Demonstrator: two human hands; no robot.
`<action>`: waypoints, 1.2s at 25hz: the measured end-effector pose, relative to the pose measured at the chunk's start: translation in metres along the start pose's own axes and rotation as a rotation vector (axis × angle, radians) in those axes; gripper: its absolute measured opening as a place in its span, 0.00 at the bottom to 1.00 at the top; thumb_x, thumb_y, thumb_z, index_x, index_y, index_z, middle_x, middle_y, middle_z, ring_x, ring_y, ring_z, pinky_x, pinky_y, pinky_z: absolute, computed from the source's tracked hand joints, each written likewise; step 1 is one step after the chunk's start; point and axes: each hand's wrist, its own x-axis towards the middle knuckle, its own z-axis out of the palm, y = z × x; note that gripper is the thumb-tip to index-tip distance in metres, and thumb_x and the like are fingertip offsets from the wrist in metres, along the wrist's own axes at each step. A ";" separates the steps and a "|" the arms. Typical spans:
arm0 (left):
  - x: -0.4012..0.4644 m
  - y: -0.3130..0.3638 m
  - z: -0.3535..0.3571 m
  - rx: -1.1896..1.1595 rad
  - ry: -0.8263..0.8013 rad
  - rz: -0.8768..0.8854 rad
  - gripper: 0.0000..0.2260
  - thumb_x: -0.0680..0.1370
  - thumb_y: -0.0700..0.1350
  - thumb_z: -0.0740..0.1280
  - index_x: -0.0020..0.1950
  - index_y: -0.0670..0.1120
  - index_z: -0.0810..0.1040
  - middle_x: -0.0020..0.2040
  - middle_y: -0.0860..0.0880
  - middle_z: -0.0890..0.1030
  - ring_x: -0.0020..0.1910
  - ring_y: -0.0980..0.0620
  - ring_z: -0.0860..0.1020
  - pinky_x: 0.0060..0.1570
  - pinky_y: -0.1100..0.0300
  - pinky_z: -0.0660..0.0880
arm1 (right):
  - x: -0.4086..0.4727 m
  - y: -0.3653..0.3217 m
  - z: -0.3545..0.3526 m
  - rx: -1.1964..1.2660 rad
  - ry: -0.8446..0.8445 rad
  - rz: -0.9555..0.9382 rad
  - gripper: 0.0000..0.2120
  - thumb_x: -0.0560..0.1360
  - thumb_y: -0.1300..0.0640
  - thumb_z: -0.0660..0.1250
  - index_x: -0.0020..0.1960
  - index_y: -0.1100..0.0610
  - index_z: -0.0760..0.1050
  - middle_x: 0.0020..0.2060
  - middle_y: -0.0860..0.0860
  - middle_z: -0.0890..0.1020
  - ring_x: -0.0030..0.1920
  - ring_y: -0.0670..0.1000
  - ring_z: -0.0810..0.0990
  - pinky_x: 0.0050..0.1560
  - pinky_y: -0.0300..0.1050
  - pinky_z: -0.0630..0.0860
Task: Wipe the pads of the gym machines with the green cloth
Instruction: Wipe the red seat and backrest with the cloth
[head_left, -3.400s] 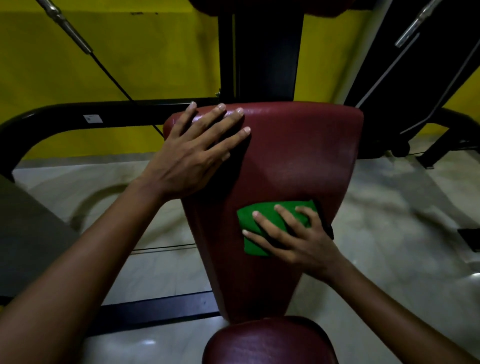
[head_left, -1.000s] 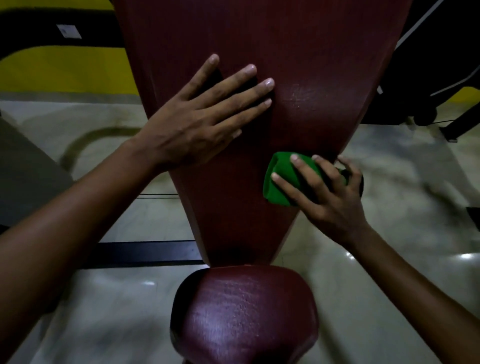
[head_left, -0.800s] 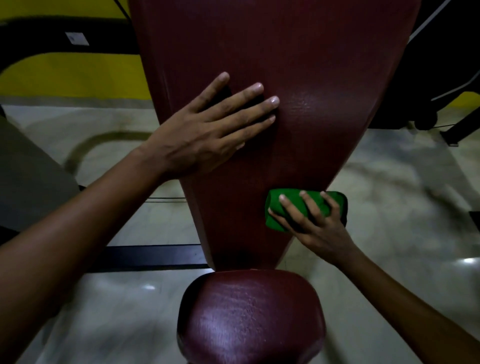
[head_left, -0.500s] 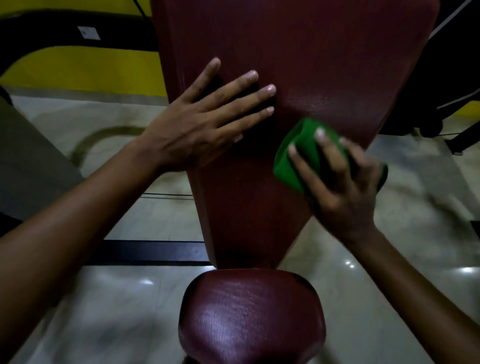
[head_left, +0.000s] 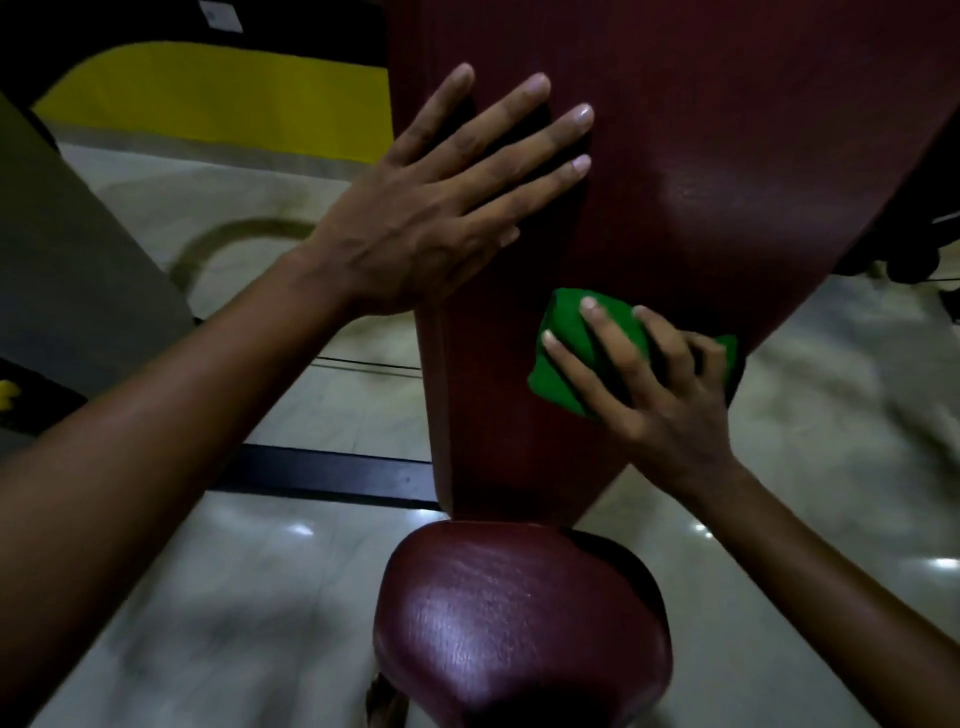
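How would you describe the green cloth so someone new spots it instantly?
Find the tall dark red back pad that narrows toward the rounded seat pad below it. On its lower right edge, the right hand presses a folded green cloth against the pad. It is the only bright green thing in view, unlike the bare left hand laid flat higher up on the pad.

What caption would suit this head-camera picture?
Right hand wipes the maroon back pad with a green cloth; left hand braces it.
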 end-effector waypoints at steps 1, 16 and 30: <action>-0.001 0.001 0.000 -0.002 0.004 -0.005 0.21 0.84 0.43 0.55 0.77 0.45 0.58 0.76 0.44 0.60 0.75 0.41 0.59 0.71 0.41 0.53 | 0.000 -0.004 0.002 -0.014 0.004 0.013 0.18 0.79 0.54 0.62 0.69 0.47 0.71 0.69 0.50 0.69 0.61 0.58 0.72 0.52 0.52 0.69; -0.030 0.001 0.000 -0.013 -0.046 0.073 0.21 0.84 0.39 0.52 0.77 0.43 0.56 0.77 0.45 0.58 0.75 0.44 0.57 0.73 0.46 0.56 | 0.001 -0.051 0.018 0.023 -0.183 -0.357 0.18 0.77 0.57 0.56 0.64 0.48 0.76 0.69 0.53 0.70 0.62 0.60 0.69 0.55 0.55 0.66; -0.030 0.002 0.002 0.011 -0.005 0.095 0.20 0.84 0.42 0.55 0.76 0.44 0.60 0.75 0.45 0.63 0.73 0.42 0.63 0.71 0.46 0.57 | -0.010 -0.094 0.033 0.166 -0.246 -0.382 0.18 0.75 0.59 0.57 0.60 0.52 0.79 0.64 0.55 0.71 0.58 0.60 0.68 0.49 0.53 0.65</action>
